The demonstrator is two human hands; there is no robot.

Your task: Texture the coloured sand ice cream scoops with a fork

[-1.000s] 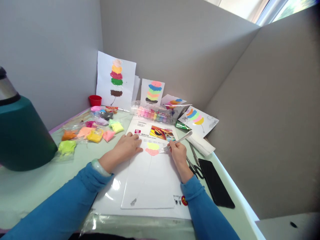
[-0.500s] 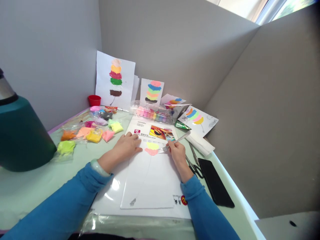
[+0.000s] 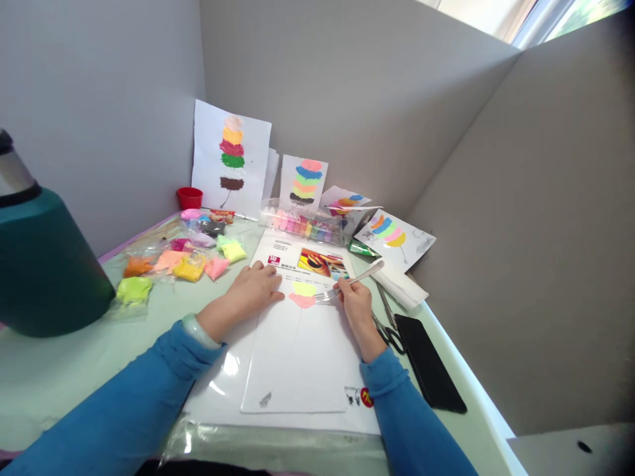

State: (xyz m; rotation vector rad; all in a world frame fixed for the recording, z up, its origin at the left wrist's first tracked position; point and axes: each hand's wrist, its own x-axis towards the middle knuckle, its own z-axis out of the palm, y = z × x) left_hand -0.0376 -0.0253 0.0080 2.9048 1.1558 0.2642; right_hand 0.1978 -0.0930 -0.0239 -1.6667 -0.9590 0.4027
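My right hand [image 3: 356, 304] grips a silver fork [image 3: 361, 276], its handle slanting up and away to the right. The fork's tines meet the right edge of a flattened pink clay patch [image 3: 301, 301]. Just above the pink lies a yellow clay patch [image 3: 304, 288]. Both patches sit on a white sheet [image 3: 292, 367] with a faint drawn line running down it and a small dark mark near its bottom left corner. Fingers spread, my left hand [image 3: 251, 291] rests at the sheet's upper left edge, holding nothing.
Several bagged clay lumps [image 3: 188, 267] lie to the left beside a green bottle [image 3: 47, 264]. Scissors [image 3: 389, 336], a black phone [image 3: 430, 362] and a white paper roll [image 3: 399, 284] are on the right. Behind stand clay pictures [image 3: 206, 152], a red cup [image 3: 189, 198] and a clear case [image 3: 302, 225].
The whole view has shifted very slightly. The fork stays at the pink clay's right edge, and its handle end sits a little farther right. My left hand keeps its place on the sheet.
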